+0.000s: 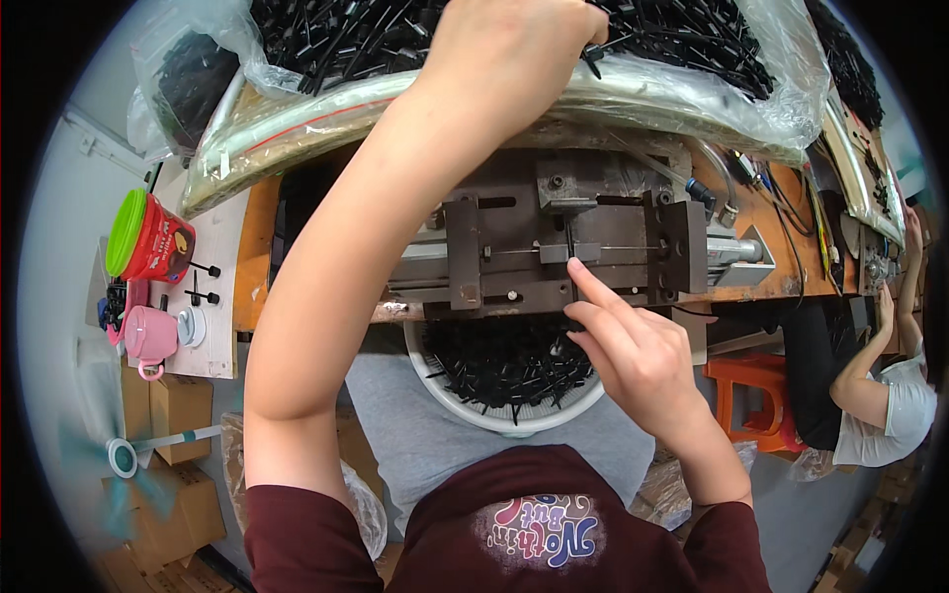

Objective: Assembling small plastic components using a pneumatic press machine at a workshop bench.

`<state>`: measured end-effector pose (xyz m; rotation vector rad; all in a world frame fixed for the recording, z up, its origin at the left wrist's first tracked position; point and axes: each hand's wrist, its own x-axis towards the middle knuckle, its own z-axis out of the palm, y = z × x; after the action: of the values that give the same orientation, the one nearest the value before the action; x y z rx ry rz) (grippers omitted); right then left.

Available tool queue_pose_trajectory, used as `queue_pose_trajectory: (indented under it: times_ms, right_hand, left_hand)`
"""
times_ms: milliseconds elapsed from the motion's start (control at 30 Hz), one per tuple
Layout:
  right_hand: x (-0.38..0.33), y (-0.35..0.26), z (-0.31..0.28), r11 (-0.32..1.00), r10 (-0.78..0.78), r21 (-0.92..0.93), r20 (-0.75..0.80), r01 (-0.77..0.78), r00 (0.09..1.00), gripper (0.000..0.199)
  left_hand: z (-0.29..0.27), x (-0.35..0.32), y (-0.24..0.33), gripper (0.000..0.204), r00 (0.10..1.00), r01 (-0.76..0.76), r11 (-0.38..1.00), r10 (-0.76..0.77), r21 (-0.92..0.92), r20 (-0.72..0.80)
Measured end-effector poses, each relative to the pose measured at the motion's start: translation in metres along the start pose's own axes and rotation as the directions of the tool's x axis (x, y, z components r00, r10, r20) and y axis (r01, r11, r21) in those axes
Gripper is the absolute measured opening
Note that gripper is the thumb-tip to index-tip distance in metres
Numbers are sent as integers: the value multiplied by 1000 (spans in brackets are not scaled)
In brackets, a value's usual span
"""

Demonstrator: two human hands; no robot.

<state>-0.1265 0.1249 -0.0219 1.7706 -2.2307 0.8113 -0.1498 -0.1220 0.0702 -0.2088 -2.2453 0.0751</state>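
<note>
My left hand (509, 64) reaches across to the heap of small black rod-like parts (682, 40) at the top. Its fingers are curled closed, and a black rod-like part (592, 59) shows below the fingertips. My right hand (638, 361) is at the dark metal fixture (514, 272). The extended index finger touches the small grey block (570, 253) at the fixture's middle, beside a thin black rod-like part (570, 232) standing in line with it. The other right fingers are bent and apart, with nothing visible in them.
Below the fixture, a white basket (524, 427) holds many black parts. A red tub (163, 242) with a green rim and a pink cup (150, 334) stand at left. Cables and hoses (781, 188) lie at right. Beyond an orange stool (746, 395), another person (880, 405) works.
</note>
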Motion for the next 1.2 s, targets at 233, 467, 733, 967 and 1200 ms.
queue_pose_trajectory:
  times_ms: [233,467,733,967,1200]
  right_hand:
    - [6,3,1,990,0,-140,54,7,999,23]
    - [33,13,-22,988,-4,156,2,4,1000,25]
    - [152,98,-91,927,-110,-370,-412,-56,905,34]
    - [196,82,-84,954,270,-149,38,-262,962,58]
    - [196,98,-53,870,-266,-419,49,261,963,32]
  left_hand:
    - [7,14,-9,6,963,270,876,-252,-400,97]
    - [-40,-10,7,14,767,485,361,-614,-796,189]
    - [-76,-61,69,16,695,541,352,-699,-764,171]
    - [-77,-100,88,4,718,563,293,-637,-772,282]
    - [-82,-111,100,36,626,565,-56,-620,-823,473]
